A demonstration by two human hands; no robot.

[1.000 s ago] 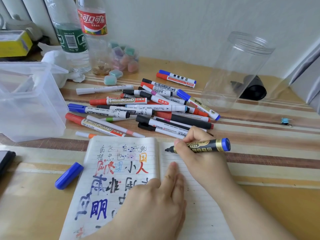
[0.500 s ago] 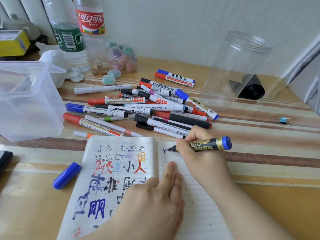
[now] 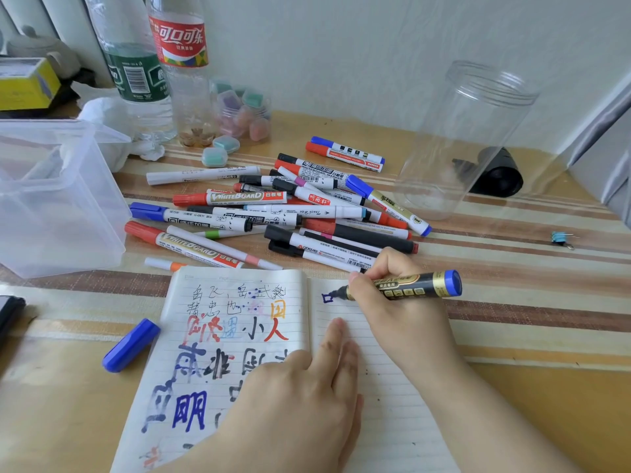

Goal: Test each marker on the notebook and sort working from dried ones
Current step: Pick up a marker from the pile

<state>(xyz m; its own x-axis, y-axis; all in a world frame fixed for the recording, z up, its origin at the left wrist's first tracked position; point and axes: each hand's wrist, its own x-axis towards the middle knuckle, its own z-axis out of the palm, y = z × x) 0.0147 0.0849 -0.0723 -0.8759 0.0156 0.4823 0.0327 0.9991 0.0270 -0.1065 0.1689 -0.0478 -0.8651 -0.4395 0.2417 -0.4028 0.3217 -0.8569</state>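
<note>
An open notebook (image 3: 235, 336) lies at the front of the table, its left page covered in coloured test characters. My right hand (image 3: 396, 302) grips a black-and-gold marker with a blue end (image 3: 413, 285); its tip touches the top of the right page beside a small blue square stroke (image 3: 327, 297). My left hand (image 3: 297, 401) rests flat on the notebook across the fold. The marker's blue cap (image 3: 131, 345) lies on the table left of the notebook. A pile of several capped markers (image 3: 283, 213) lies behind the notebook.
A clear plastic box (image 3: 58, 196) stands at the left and a tall clear jar (image 3: 471, 141) at the back right. Two bottles (image 3: 160, 63) and a tub of small coloured cases (image 3: 244, 110) stand at the back. A blue binder clip (image 3: 560, 238) lies at the right.
The marker tip came down onto the right page and drew a small blue square mark that was absent one second ago. My left hand stayed flat on the notebook.
</note>
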